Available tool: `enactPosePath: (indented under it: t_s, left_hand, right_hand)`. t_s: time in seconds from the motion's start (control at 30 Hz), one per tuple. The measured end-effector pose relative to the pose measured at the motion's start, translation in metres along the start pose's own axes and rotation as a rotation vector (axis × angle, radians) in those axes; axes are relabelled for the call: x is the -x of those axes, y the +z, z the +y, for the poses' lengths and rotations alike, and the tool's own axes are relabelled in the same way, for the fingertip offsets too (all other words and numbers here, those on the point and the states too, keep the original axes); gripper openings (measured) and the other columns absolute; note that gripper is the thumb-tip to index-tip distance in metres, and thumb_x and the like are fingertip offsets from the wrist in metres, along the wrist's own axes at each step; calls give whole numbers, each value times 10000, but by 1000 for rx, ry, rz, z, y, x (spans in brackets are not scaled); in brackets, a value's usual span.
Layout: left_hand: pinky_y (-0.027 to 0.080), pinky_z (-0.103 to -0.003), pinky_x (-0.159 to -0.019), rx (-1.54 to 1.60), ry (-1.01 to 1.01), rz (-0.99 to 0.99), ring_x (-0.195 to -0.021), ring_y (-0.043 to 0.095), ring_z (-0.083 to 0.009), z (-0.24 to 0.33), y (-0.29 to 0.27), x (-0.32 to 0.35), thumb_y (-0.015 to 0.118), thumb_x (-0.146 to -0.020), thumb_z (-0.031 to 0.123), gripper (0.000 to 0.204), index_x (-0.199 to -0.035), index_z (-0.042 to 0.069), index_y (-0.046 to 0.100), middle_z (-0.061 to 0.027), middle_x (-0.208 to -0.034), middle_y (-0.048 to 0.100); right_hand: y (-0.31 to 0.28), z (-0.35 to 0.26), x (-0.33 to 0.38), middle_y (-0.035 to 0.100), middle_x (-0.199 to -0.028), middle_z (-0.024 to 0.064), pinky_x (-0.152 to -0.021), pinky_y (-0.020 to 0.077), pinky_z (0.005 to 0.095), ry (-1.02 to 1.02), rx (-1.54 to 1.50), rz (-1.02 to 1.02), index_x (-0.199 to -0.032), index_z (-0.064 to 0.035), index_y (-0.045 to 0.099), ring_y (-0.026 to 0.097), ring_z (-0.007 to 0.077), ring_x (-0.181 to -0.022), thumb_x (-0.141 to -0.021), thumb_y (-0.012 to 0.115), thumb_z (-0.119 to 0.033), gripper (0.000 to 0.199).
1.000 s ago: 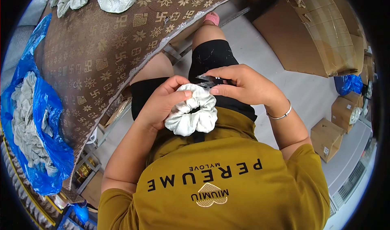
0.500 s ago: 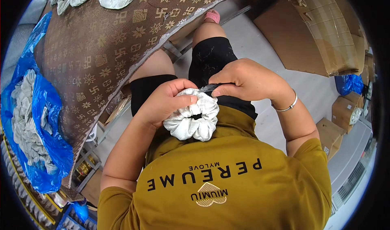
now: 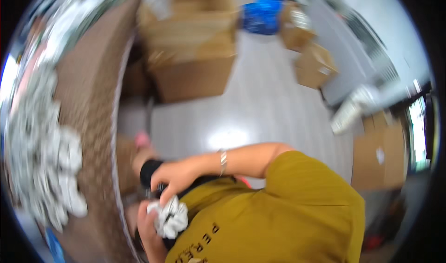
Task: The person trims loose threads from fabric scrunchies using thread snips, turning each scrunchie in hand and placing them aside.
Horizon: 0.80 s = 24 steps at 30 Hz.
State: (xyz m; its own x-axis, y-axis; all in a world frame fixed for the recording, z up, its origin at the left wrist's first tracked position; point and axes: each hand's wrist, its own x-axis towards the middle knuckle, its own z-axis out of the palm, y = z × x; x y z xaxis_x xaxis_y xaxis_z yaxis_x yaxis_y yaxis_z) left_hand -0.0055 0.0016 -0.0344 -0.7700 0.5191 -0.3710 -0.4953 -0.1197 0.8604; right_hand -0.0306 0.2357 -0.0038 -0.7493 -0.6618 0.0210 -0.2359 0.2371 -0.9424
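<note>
Both hands hold a white scrunchie [image 3: 168,219] low against the mustard-yellow shirt [image 3: 288,216]: the left hand [image 3: 147,230] cups it from below with curled fingers, and the right hand [image 3: 174,177], a bracelet [image 3: 223,159] on its wrist, closes its fingers over the top of it, though motion blur hides how tight either grip is. A brown patterned table [image 3: 93,123] runs along the left with a pile of white scrunchies [image 3: 51,170] on it. Cardboard boxes [image 3: 195,53] and a blue bag [image 3: 262,14] stand on the grey floor [image 3: 241,114] beyond.
</note>
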Motion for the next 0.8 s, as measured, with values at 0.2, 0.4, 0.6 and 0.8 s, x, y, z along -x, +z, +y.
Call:
enactPosePath:
  t_s: [0.2,0.4,0.6,0.8]
  left_hand:
    - [424,-277,-762,-11,143,-266,-824,526,-171,23,48,-9,488,-788,34,174,-955,12,447,-97,-925,531]
    - [400,-216,-679,-298,345,-191,-739,485,-83,34,59,-12,467,-861,116,116,-815,13,495,-31,-791,527]
    - [404,-226,-683,-286,481,-152,-752,489,-112,39,48,9,485,-783,58,181,-954,1,479,-34,-841,503]
    - [422,-251,-689,-637,711,155,-765,530,-132,58,32,67,630,-715,68,202,-891,14,545,-62,-830,568]
  right_hand:
    - [37,-34,60,568,-648,128,-554,412,317,222,-41,393,-750,23,586,538,200,-624,-595,654,-199,279]
    - [48,-51,62,564,-642,160,-541,409,340,153,35,560,-721,38,579,536,234,-609,-575,600,-131,224]
    - [39,-74,51,566,-649,148,-547,414,332,140,151,503,-764,23,552,541,197,-593,-661,538,-186,233]
    - [40,-92,29,512,-632,-14,-486,348,207,190,-82,310,-764,-31,580,435,46,-579,-733,625,-234,210]
